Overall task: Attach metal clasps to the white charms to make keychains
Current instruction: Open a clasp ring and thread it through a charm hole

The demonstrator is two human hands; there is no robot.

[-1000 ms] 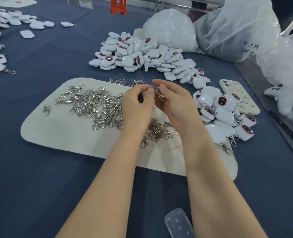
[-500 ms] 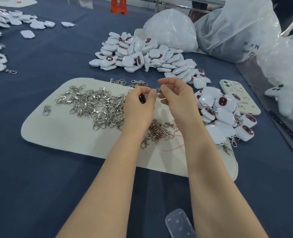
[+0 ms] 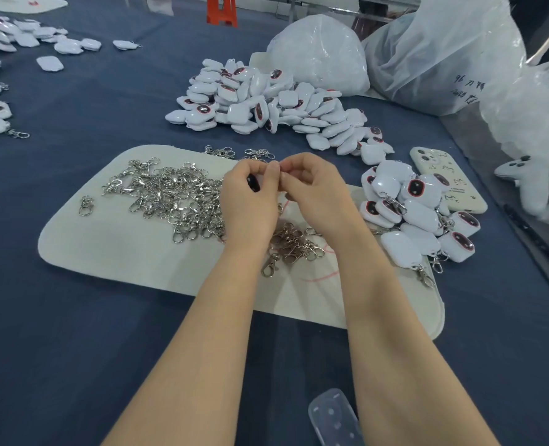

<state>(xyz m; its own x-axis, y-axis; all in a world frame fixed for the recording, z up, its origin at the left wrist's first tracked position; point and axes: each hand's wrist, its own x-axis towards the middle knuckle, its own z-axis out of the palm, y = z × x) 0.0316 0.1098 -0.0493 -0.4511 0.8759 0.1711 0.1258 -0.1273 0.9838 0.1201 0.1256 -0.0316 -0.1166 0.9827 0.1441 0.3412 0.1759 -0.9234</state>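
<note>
Blue cloth [image 3: 74,349] | left hand [image 3: 250,207] holds charm [image 3: 253,183] | right hand [image 3: 318,194] fingers [image 3: 287,177] curled alongside

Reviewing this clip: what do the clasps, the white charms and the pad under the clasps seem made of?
Clasps: metal, polished silver finish, by the bright glints. White charms: likely glossy hard plastic; sharp highlights on rounded faces. Pad: cream, matte, no shine, probably felt or foam; cannot tell which.

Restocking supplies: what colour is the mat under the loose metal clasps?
The mat is cream-white, plain; the head view shows it.
</note>
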